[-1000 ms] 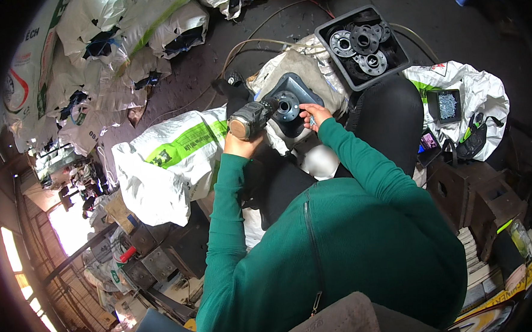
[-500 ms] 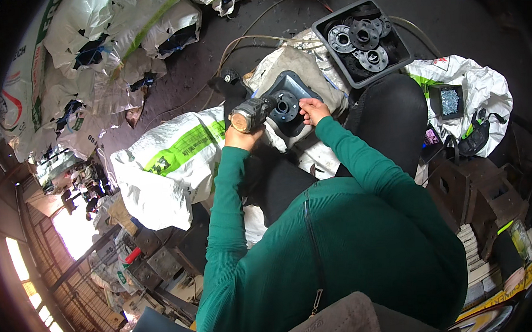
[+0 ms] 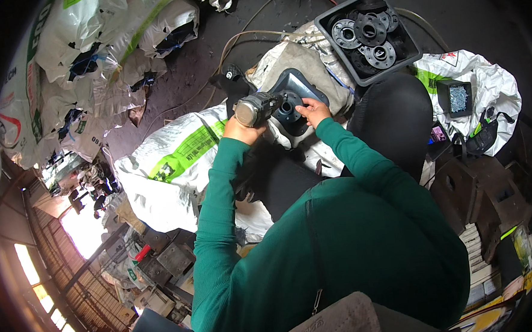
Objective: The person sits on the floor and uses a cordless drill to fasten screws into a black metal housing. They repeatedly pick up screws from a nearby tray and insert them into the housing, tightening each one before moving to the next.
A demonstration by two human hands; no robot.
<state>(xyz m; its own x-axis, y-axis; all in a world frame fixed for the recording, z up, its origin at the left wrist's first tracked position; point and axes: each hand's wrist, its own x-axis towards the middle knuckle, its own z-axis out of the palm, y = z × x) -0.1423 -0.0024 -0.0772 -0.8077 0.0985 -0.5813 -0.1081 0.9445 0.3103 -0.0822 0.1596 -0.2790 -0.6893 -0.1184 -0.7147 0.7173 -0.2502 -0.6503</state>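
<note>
Grey metal tool (image 3: 258,108) — round black flange (image 3: 288,108)

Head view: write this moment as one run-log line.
left hand: grips power tool | right hand: steadies grey flanged part | tray of black flanges: beyond

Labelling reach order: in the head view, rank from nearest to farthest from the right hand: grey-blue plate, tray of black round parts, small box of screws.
1. Grey-blue plate: under the right hand, touched by it.
2. Tray of black round parts: beyond the hand, up and to the right.
3. Small box of screws: far right, on a white sack.
</note>
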